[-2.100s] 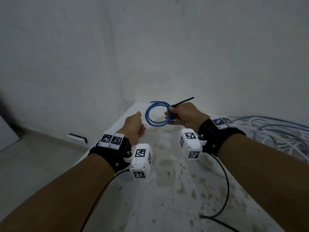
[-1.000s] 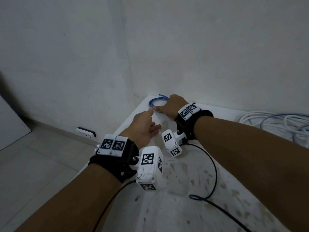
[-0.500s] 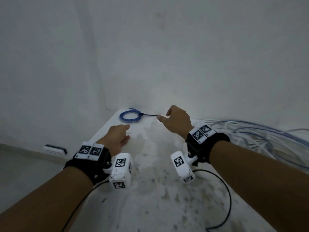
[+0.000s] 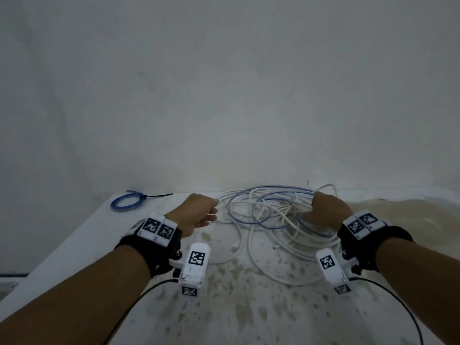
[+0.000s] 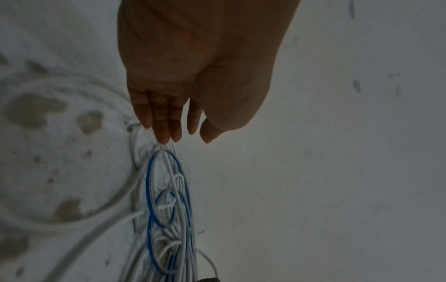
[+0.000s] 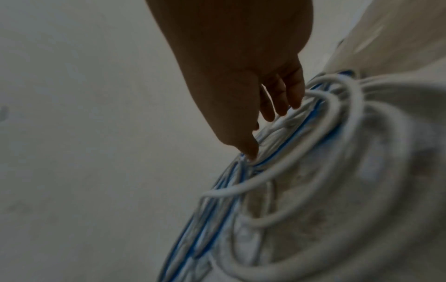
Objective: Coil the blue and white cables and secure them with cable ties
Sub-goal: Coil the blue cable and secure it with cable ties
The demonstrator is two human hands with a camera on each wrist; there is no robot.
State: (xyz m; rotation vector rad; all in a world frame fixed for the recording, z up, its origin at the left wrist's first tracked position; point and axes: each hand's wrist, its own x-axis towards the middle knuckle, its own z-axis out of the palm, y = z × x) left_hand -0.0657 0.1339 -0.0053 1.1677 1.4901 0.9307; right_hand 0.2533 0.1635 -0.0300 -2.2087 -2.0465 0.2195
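A small blue coil (image 4: 126,202), bound with a black cable tie (image 4: 155,195), lies alone at the table's far left corner. A loose tangle of white and blue cables (image 4: 270,215) spreads across the far middle of the table. My left hand (image 4: 215,210) is at the tangle's left edge. In the left wrist view its straight fingers (image 5: 166,133) touch the white strands (image 5: 169,152) and hold nothing. My right hand (image 4: 314,205) is at the tangle's right edge, its fingertips (image 6: 251,152) resting on the bunched cables (image 6: 284,145) without closing round them.
The white table (image 4: 224,307) is stained and stops at a plain wall. Its left edge (image 4: 62,247) drops to the floor. Black wrist-camera leads (image 4: 398,300) trail over the near table. A brownish patch (image 4: 403,212) marks the far right.
My right hand has let go of the tied blue coil, which now lies at the far left. Both hands have moved right to the loose tangle.
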